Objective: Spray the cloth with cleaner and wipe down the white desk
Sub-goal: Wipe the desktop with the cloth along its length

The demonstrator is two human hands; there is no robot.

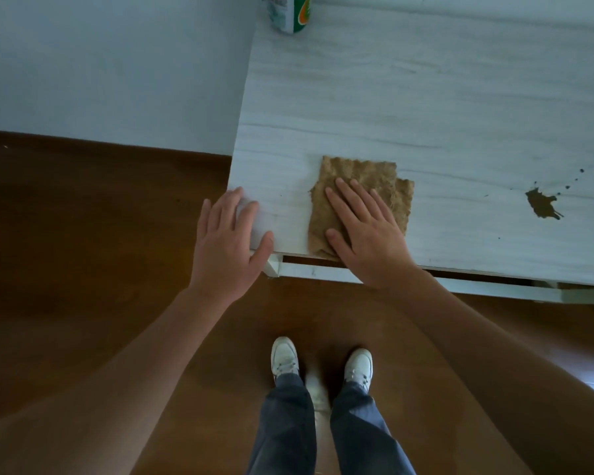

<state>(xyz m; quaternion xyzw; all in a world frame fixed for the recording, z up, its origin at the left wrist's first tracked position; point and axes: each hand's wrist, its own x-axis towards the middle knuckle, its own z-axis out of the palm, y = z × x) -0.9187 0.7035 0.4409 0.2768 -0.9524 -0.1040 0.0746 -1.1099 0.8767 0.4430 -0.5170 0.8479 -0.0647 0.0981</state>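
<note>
A tan cloth [367, 173] lies flat near the front left corner of the white desk [426, 97]. My right hand [364, 231] presses flat on the cloth, fingers spread, palm at the desk's front edge. My left hand [230, 241] rests with spread fingers on the desk's front left corner and holds nothing. The cleaner bottle [290, 12], white and green, stands at the far left edge of the desk, cut off by the top of the frame. A brown stain [542, 205] with small splatters marks the desk to the right of the cloth.
A pale wall [100, 63] meets the brown wooden floor [83, 234] left of the desk. My feet in white shoes [285, 358] stand on the floor in front of the desk. A white rail [494, 289] runs under the desk's front edge.
</note>
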